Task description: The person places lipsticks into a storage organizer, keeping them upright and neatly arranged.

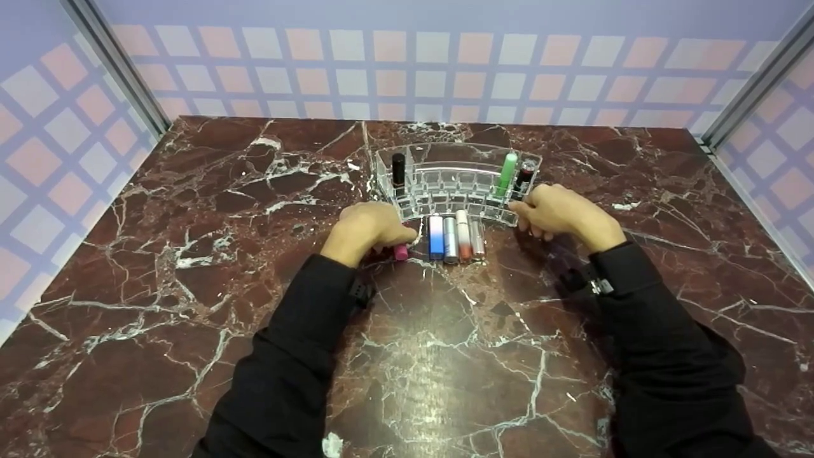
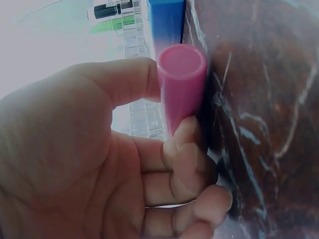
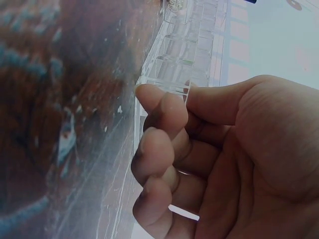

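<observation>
My left hand (image 1: 370, 224) pinches a pink lipstick tube (image 2: 182, 92) between thumb and fingers, close over the marble tabletop. In the left wrist view the tube's round end faces the camera. A curved, stepped clear lipstick organizer (image 1: 459, 199) stands just beyond both hands. At its front right corner, my right hand (image 1: 568, 213) grips the clear wall (image 3: 164, 85) between thumb and index finger, the other fingers curled below. Upright in the organizer are a black tube (image 1: 398, 170) at the left, and a green tube (image 1: 507, 173) and another black tube (image 1: 525, 175) at the right.
Side by side before the organizer lie several lip tubes, among them a blue-and-white tube (image 1: 436, 237), a silver tube (image 1: 450, 240) and a white-and-red tube (image 1: 463, 234). Checkered panels (image 1: 432, 83) wall the dark red marble tabletop (image 1: 191, 356) at back and sides.
</observation>
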Motion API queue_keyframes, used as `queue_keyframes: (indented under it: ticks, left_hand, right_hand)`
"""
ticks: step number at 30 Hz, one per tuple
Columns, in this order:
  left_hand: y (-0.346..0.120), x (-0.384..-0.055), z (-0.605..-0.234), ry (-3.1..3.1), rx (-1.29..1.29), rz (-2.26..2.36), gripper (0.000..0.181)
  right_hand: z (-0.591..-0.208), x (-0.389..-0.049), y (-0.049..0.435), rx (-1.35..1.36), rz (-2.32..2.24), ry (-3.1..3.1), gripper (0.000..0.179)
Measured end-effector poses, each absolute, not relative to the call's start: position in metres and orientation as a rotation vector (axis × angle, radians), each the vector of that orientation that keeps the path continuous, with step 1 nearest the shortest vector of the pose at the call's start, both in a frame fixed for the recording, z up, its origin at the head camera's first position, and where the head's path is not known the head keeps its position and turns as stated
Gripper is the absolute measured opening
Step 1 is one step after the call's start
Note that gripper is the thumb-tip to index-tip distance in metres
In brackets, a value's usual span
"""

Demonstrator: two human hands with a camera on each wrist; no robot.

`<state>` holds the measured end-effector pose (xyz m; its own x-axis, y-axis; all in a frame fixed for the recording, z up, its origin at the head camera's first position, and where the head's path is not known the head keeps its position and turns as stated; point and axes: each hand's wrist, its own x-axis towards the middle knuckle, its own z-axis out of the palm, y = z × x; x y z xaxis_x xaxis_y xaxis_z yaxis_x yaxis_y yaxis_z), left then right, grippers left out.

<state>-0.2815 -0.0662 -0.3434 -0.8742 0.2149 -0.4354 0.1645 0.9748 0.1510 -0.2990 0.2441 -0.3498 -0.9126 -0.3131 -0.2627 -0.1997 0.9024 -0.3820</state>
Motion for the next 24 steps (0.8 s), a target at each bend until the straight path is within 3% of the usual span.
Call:
queue_keyframes:
  ticks: [8,18,24]
  left_hand:
    - [-0.0666,-0.2827,-0.3475,2.718,0.173,0.206,0.063]
    - [-0.0690,-0.2844,-0.3495,2.761,0.187,0.261,0.043]
    - [-0.0686,-0.2856,-0.3511,2.757,0.195,0.226,0.045]
  right_hand:
    - [-0.3484,-0.2995,0.2431,-0.392,-0.486,2.750,0.052]
    - [-0.3474,-0.2996,0.2431,-0.398,-0.472,2.750,0.051]
    - [-0.3479,-0.2991,0.2437,-0.405,-0.492,2.748,0.052]
